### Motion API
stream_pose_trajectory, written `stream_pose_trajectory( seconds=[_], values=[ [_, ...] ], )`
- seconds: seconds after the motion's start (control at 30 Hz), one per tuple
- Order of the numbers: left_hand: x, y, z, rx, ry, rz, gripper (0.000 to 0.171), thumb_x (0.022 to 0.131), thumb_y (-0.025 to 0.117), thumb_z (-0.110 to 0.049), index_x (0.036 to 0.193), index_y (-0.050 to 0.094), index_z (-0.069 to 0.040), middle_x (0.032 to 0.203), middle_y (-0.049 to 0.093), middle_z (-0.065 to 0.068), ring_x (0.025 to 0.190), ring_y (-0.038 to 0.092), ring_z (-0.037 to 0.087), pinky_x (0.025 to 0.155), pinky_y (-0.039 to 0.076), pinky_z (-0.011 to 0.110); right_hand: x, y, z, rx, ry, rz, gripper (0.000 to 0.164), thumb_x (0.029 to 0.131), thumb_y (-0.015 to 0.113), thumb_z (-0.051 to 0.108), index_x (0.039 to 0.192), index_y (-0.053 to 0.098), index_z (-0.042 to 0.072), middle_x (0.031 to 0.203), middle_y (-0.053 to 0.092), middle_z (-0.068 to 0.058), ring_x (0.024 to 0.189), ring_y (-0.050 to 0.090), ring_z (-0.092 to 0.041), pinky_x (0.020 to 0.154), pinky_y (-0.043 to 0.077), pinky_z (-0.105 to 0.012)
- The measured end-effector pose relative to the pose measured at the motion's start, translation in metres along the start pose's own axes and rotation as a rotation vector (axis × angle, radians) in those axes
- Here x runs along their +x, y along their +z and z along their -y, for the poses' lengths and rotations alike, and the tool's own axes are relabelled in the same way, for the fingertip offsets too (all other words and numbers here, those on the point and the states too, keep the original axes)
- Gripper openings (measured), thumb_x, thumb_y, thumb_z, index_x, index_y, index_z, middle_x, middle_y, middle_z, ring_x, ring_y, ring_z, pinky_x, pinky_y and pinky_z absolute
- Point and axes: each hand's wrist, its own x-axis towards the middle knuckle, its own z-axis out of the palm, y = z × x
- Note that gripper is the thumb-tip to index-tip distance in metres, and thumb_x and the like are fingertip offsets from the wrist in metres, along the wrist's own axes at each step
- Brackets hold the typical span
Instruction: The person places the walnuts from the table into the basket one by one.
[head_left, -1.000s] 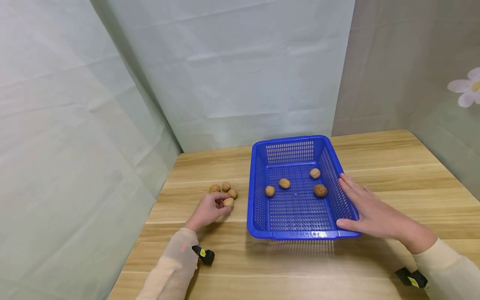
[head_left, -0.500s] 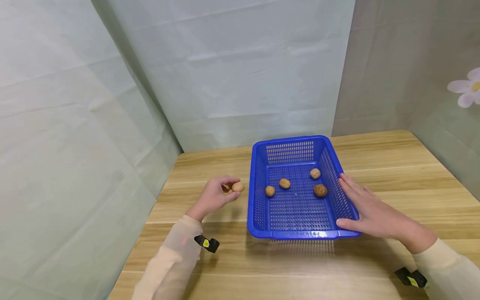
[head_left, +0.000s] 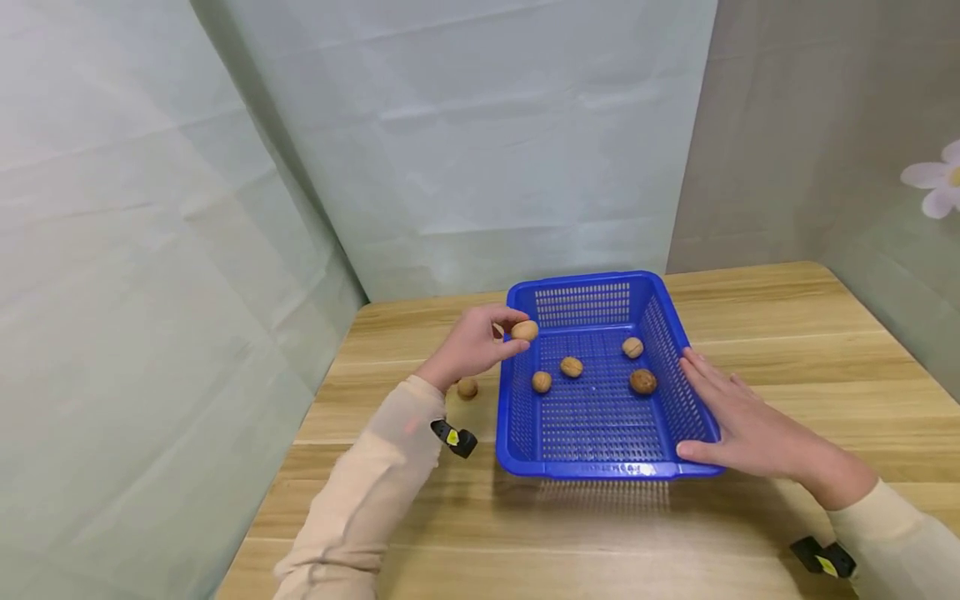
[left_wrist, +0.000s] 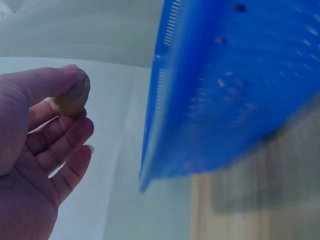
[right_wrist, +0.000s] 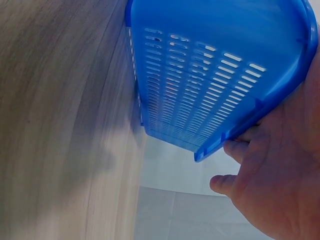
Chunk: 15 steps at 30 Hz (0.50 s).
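Note:
My left hand (head_left: 477, 342) pinches a walnut (head_left: 525, 331) between thumb and fingertips, over the left rim of a blue plastic basket (head_left: 609, 469). The left wrist view shows that walnut (left_wrist: 72, 95) under the thumb, with the other fingers loosely bent below. Inside the basket lie several walnuts, among them a darker one (head_left: 642, 382) and a paler one (head_left: 633, 347) near the right wall. My right hand (head_left: 750, 425) rests on the basket's right rim near the front corner, fingers fairly straight. On the table, one walnut (head_left: 467, 388) shows beside my left wrist; the hand and forearm hide the area behind.
The basket stands on a wood-grain table (head_left: 570, 542). Pale cloth (head_left: 465, 150) hangs behind the table and along its left side. A black strap device (head_left: 454, 437) sits on the left wrist, and another (head_left: 823, 557) on the right.
My left hand has lifted the walnut from the group on the table and carried it right and away from me to the basket's left rim. The right hand and basket stay put.

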Motion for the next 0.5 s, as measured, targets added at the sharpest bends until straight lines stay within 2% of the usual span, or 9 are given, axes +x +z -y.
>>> stream_pose_trajectory(
  seconds=[0.27, 0.5],
  values=[
    [0.047, 0.016, -0.015, -0.032, 0.015, 0.081, 0.035, 0.088, 0.072, -0.022, 0.122, 0.066, -0.011, 0.106, 0.066, -0.003, 0.092, 0.059, 0.007, 0.077, 0.05, 0.025, -0.001, 0.0, 0.0, 0.006, 0.017, 0.005, 0.105, 0.082, 0.073, 0.043, 0.154, 0.008, 0.002, 0.16, 0.002, -0.014, 0.145, 0.007, -0.035, 0.107, 0.01, -0.068],
    [0.071, 0.04, -0.018, -0.077, -0.024, 0.116, 0.038, 0.088, 0.072, -0.026, 0.124, 0.065, -0.014, 0.103, 0.066, -0.007, 0.087, 0.059, 0.007, 0.072, 0.049, 0.024, 0.0, 0.0, 0.001, 0.001, 0.015, 0.008, 0.105, 0.082, 0.073, 0.044, 0.154, 0.008, 0.003, 0.16, 0.002, -0.014, 0.145, 0.008, -0.036, 0.107, 0.011, -0.068]
  ],
)
